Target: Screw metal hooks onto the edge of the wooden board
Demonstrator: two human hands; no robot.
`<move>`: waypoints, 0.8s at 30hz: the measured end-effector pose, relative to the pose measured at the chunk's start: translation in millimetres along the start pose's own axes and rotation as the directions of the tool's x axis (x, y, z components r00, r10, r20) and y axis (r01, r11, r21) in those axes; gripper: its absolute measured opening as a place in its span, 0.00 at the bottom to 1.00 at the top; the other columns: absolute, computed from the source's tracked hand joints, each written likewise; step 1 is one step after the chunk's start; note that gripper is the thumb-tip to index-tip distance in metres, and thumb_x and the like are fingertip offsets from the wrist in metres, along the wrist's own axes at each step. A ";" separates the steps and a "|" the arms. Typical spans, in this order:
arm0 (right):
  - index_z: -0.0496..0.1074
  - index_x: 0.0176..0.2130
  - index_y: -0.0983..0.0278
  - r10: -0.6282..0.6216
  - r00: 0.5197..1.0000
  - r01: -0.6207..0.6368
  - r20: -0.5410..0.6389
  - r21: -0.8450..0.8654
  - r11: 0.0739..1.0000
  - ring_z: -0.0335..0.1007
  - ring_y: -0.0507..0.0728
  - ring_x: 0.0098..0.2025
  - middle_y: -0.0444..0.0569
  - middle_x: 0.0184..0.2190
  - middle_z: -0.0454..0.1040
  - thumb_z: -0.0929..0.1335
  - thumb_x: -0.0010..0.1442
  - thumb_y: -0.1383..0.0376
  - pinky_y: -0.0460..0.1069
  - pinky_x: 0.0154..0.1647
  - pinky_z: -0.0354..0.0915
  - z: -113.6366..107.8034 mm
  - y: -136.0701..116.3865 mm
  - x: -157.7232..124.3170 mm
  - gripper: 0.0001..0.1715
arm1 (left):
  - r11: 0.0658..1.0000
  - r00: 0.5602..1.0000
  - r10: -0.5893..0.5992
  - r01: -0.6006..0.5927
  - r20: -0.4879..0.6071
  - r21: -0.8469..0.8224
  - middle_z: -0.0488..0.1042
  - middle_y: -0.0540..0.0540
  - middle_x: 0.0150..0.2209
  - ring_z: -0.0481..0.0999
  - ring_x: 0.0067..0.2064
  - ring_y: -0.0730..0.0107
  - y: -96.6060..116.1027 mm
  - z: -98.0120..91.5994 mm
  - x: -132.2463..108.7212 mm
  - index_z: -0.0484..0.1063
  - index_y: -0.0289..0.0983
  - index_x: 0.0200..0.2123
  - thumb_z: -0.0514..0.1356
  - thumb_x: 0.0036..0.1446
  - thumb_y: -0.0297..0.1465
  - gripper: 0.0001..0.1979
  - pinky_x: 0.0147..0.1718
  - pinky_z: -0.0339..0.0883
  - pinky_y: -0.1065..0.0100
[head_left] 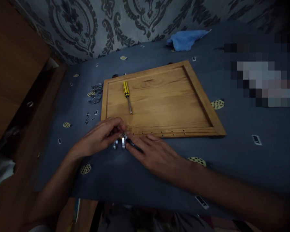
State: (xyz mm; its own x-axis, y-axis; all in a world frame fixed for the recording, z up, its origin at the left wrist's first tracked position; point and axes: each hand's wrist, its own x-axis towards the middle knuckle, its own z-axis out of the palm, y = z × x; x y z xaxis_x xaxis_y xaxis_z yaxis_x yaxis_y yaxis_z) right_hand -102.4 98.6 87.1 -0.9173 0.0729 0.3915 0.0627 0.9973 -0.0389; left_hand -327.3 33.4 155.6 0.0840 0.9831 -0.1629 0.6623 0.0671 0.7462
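A wooden panel with a raised frame lies on the dark blue patterned cloth, a row of small holes along its near edge. At the panel's near left corner, a silver metal hook hangs over the edge, with a second hook just left of it. My left hand is closed at the hook's top, its fingertips pinched on something too small to make out. My right hand has its fingers stretched along the panel edge, fingertips touching the hook. A yellow and black screwdriver rests on the panel.
Several metal hooks are piled left of the panel, with several small screws nearer. A blue cloth lies behind the panel. Wooden furniture stands at the left, and a pixelated area covers the upper right.
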 end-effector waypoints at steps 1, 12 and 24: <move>0.74 0.58 0.70 -0.007 1.000 0.007 0.007 0.001 1.000 0.80 0.61 0.50 0.62 0.62 0.76 0.65 0.67 0.75 0.55 0.54 0.73 -0.2 0.2 0.3 0.21 | 1.000 1.000 0.001 -0.001 0.003 0.005 0.77 0.47 0.38 0.77 0.38 0.65 0.0 -0.2 0.2 0.70 0.39 0.39 0.59 0.66 0.31 0.02 0.37 0.70 0.67; 0.74 0.57 0.69 0.001 1.000 -0.001 0.028 -0.005 1.000 0.80 0.60 0.51 0.62 0.61 0.77 0.65 0.68 0.76 0.55 0.56 0.73 -2.4 -0.2 1.5 0.21 | 0.999 0.999 0.028 -0.029 0.026 0.040 0.77 0.48 0.37 0.76 0.35 0.67 -1.8 -1.6 4.8 0.71 0.38 0.40 0.60 0.66 0.33 0.05 0.36 0.69 0.69; 0.75 0.55 0.70 -0.020 1.000 0.019 -0.008 -0.016 1.000 0.81 0.61 0.49 0.62 0.59 0.78 0.65 0.67 0.76 0.55 0.53 0.75 -2.8 1.0 3.0 0.19 | 0.999 0.994 0.029 -0.031 0.107 0.025 0.75 0.49 0.37 0.73 0.35 0.69 -3.1 -4.4 8.6 0.70 0.37 0.42 0.59 0.66 0.33 0.05 0.34 0.67 0.70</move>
State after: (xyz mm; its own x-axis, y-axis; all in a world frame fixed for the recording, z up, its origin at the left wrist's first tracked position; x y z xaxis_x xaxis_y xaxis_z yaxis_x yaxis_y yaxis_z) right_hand -104.0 99.9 90.8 -0.9153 0.0535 0.3992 0.0511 0.9986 -0.0166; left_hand -331.9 42.4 154.7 0.1823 0.9606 -0.2098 0.6777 0.0319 0.7346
